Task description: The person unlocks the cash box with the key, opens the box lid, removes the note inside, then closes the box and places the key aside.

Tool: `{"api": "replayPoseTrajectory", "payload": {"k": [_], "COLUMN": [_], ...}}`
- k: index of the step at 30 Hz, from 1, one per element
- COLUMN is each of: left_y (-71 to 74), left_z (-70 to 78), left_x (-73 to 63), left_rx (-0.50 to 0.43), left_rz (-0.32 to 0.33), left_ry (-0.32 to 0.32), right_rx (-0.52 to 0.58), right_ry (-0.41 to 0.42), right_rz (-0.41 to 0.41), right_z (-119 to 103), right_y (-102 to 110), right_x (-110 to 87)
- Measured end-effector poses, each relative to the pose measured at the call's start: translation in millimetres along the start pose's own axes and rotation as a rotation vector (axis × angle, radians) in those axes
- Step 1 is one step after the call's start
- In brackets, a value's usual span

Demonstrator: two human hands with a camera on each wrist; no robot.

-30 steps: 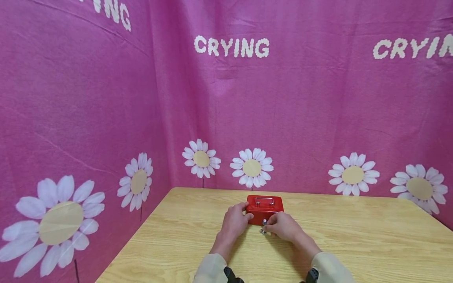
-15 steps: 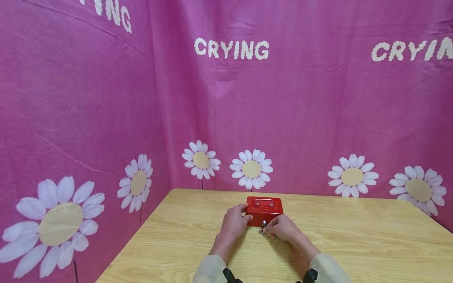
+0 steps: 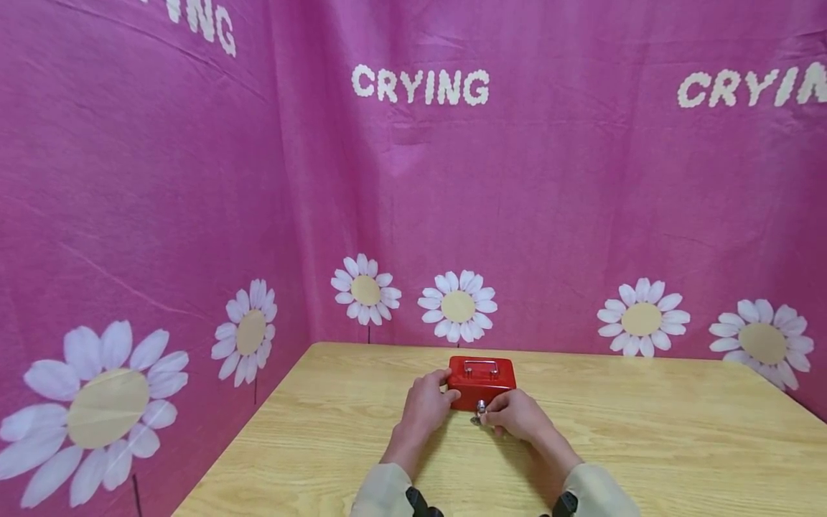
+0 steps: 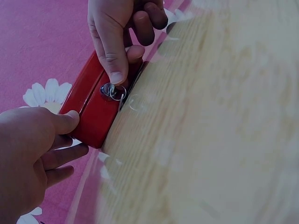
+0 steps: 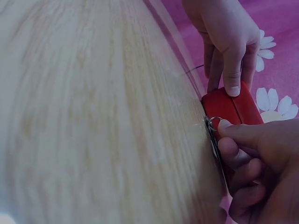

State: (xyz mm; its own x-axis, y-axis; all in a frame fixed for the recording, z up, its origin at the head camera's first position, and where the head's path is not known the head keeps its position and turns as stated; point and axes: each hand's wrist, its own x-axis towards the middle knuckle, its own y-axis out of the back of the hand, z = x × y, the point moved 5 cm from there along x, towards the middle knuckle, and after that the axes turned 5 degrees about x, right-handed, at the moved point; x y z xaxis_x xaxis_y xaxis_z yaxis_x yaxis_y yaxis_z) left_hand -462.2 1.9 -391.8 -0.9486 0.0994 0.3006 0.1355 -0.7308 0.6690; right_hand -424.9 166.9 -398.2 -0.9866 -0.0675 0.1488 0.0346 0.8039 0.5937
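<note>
A small red cash box (image 3: 474,391) with a folding metal handle (image 3: 481,362) on its lid stands on the table, lid closed. My left hand (image 3: 426,403) grips its left end, thumb on the front face and fingers round the side. At the front, my right hand (image 3: 519,414) pinches a key at the round silver lock (image 4: 105,88); the thumb and fingertips hide most of the key. A metal key ring (image 5: 214,118) hangs from it below the thumb, with a second key (image 3: 476,421) dangling near the tabletop.
The light wood-grain table (image 3: 646,431) meets a pink cloth backdrop (image 3: 549,215) printed with white daisies and the word CRYING. Its back edge runs a short way behind the box. Black wrist straps (image 3: 566,504) sit at the sleeves.
The dangling key has swung slightly to the left below the lock. Both hands and the box stay in nearly the same place.
</note>
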Motion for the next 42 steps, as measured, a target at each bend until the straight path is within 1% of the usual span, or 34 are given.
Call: {"api": "replayPoseTrajectory", "payload": {"k": [4, 8, 16, 20, 26, 28, 34, 42], "left_y": [0.8, 0.9, 2.0, 3.9, 1.1, 0.4, -0.9, 0.8], "left_z": [0.4, 0.5, -0.3, 0.0, -0.7, -0.6, 1.0, -0.2], "left_x": [0.4, 0.3, -1.1, -1.2, -1.5, -1.5, -1.6, -1.5], "left_rx": [0.0, 0.006, -0.012, -0.011, -0.003, -0.004, -0.012, -0.003], "left_rz": [0.001, 0.009, 0.011, 0.022, 0.023, 0.023, 0.016, 0.022], "left_ry": [-0.008, -0.021, -0.007, -0.018, -0.026, -0.028, -0.039, -0.017], "right_rx": [-0.055, -0.087, -0.06, -0.044, -0.017, -0.019, -0.088, -0.113], "right_ry": [-0.008, -0.011, -0.002, -0.012, -0.019, -0.03, -0.054, -0.027], "right_rz": [0.009, 0.014, 0.017, 0.021, 0.023, 0.019, 0.008, -0.001], "right_z": [-1.3, -1.6, -2.5, -3.4, -1.2, -0.4, -2.0, -6.6], "right_y": [1.6, 2.7, 2.4, 2.1, 2.0, 2.3, 4.7, 8.1], "right_x": [-0.9, -1.1, -0.8, -0.3, -1.0, -1.7, -4.0, -3.4]}}
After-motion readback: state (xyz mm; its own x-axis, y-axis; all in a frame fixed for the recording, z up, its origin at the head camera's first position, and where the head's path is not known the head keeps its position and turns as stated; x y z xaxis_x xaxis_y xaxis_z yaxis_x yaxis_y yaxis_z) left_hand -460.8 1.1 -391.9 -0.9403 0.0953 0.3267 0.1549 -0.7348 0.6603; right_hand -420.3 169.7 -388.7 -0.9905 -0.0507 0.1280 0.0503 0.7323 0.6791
